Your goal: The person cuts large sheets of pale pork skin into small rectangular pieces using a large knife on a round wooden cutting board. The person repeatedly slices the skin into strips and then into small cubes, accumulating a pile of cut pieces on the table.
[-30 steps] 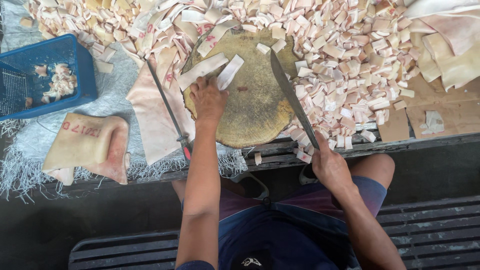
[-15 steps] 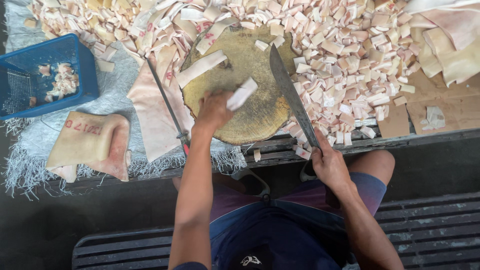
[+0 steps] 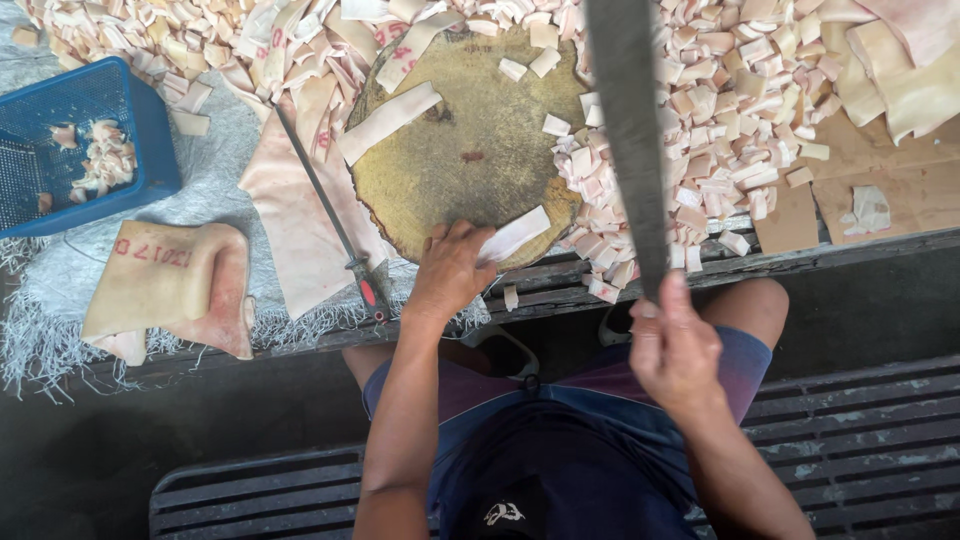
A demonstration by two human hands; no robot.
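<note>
My left hand (image 3: 450, 270) rests at the near edge of a round wooden chopping block (image 3: 465, 150) and grips one end of a pale strip of pork skin (image 3: 515, 234) lying on the block. My right hand (image 3: 675, 350) is closed on the handle of a long cleaver (image 3: 628, 130), raised close to the camera, its broad blade pointing away over the block's right side. A second pale strip (image 3: 388, 122) lies across the block's far left.
Several cut skin pieces (image 3: 700, 120) are heaped right of and behind the block. A sharpening steel (image 3: 330, 215) lies left of it on a large skin sheet (image 3: 295, 215). A blue basket (image 3: 75, 150) and a folded slab (image 3: 170, 290) lie far left.
My left hand has pulled the strip from the block's middle to its near edge. My right hand has lifted the cleaver off the table's right side, up toward the camera.
</note>
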